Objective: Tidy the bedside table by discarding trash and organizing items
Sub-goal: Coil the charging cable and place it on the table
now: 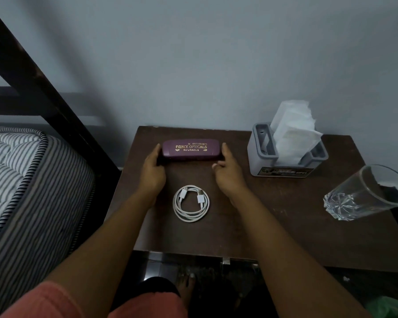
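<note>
A purple spectacle case (191, 149) with gold lettering lies near the back edge of the dark wooden bedside table (285, 226). My left hand (153, 172) grips its left end. At the case's right end, my right hand (228, 173) presses with thumb and fingers. A coiled white charging cable (190, 203) lies on the table between my wrists, just in front of the case.
A grey holder (285, 161) stuffed with white tissue (292, 129) stands at the back right. A clear drinking glass (365, 193) stands at the right edge. A striped mattress (21, 180) and dark bed frame (44, 92) lie to the left. My bare foot (186, 285) shows below the table.
</note>
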